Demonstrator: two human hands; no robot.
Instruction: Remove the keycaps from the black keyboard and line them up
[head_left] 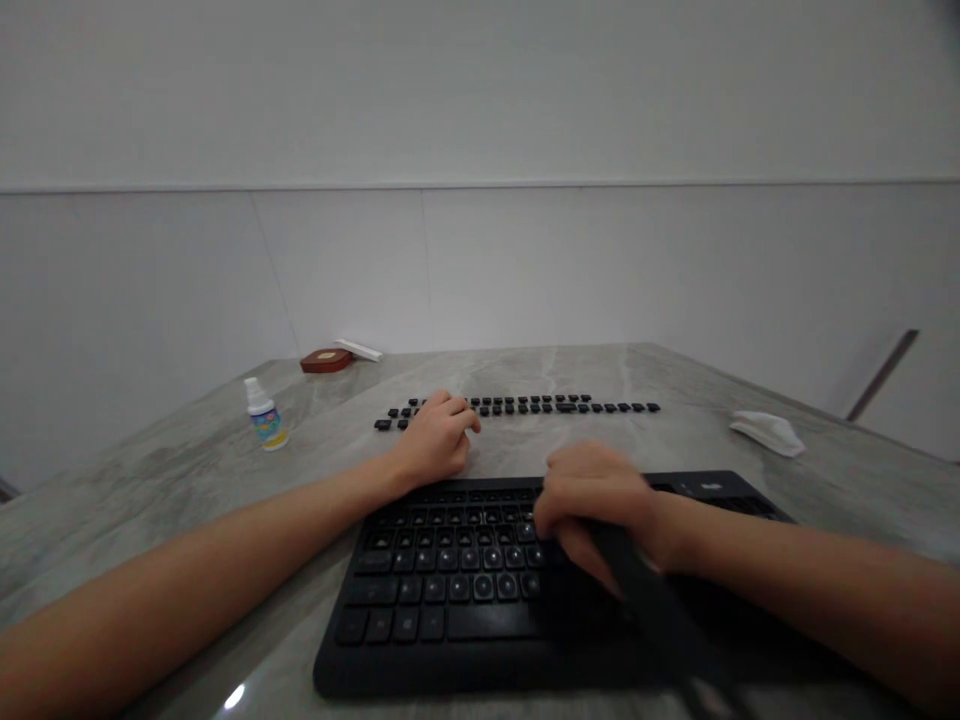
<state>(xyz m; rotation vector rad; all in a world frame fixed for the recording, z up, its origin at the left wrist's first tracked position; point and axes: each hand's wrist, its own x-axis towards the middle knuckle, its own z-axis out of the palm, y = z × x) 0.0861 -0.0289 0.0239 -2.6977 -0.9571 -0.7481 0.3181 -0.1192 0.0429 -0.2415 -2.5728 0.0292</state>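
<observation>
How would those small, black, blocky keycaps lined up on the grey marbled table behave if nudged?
The keycaps are probably light, being tiny compared with the bare left hand. They may slide readily, since they sit loose on the table, whose glossy surface catches a bright reflection. They seem unlikely to roll, given their low, blocky shapes.

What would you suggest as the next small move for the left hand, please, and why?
I'd perhaps bring the left hand to the keyboard to steady it: that hand is by the loose keycaps, while the right hand holds a long dark object over the keys.
</observation>
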